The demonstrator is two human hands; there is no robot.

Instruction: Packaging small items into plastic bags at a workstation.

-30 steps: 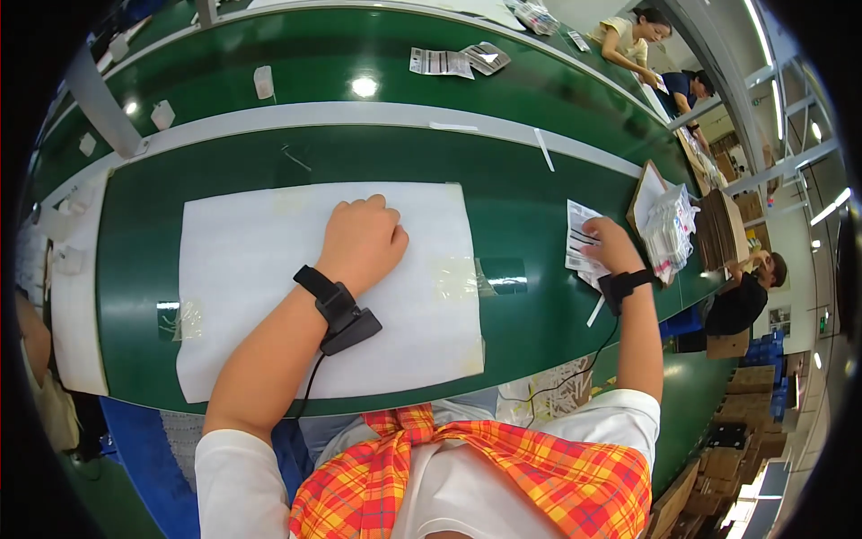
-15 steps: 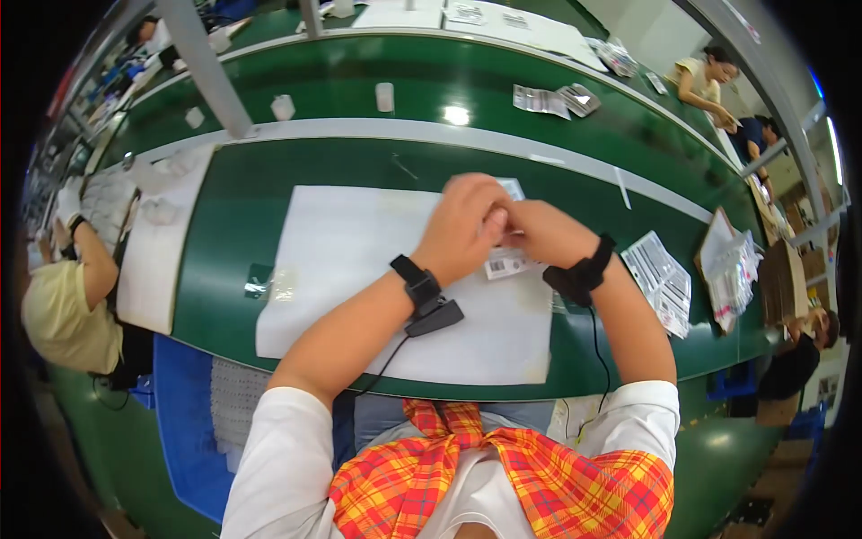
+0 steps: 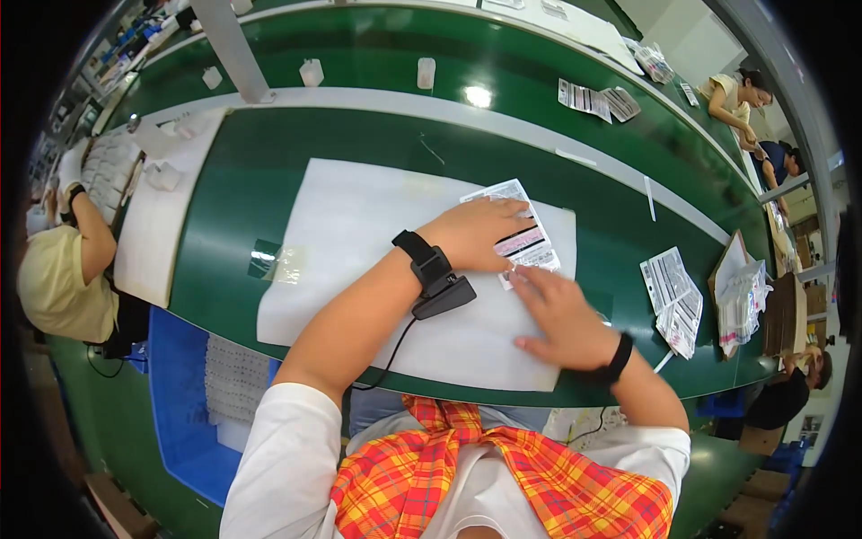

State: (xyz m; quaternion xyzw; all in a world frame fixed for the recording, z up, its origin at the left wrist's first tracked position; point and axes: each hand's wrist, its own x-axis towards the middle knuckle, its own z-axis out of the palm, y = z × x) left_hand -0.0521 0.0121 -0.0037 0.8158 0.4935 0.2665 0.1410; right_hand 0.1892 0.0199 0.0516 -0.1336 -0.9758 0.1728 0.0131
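A flat printed packet point(image 3: 530, 244), white with black text and a pink band, lies on the white foam sheet point(image 3: 350, 242). My left hand point(image 3: 476, 235) rests on top of it, fingers stretched out across its surface and hiding part of it. My right hand point(image 3: 567, 322) is just nearer and to the right, low over the foam. Its fingers are extended with the thumb apart, and its fingertips reach the packet's near end. Whether those fingertips pinch the edge I cannot make out; the hand looks open.
Printed packets point(image 3: 675, 301) lie on the green table point(image 3: 224, 207) to the right, beside an open carton point(image 3: 725, 269) of bagged packets. A blue bin point(image 3: 171, 404) stands at the lower left. Beyond the metal rail point(image 3: 377, 101) are more packets point(image 3: 597, 101). A co-worker point(image 3: 67, 269) sits at left.
My hands were together above the packet; now they are apart. The left lies flat on the packet, and the right has come down nearer me. More of the packet shows. The view has shifted slightly.
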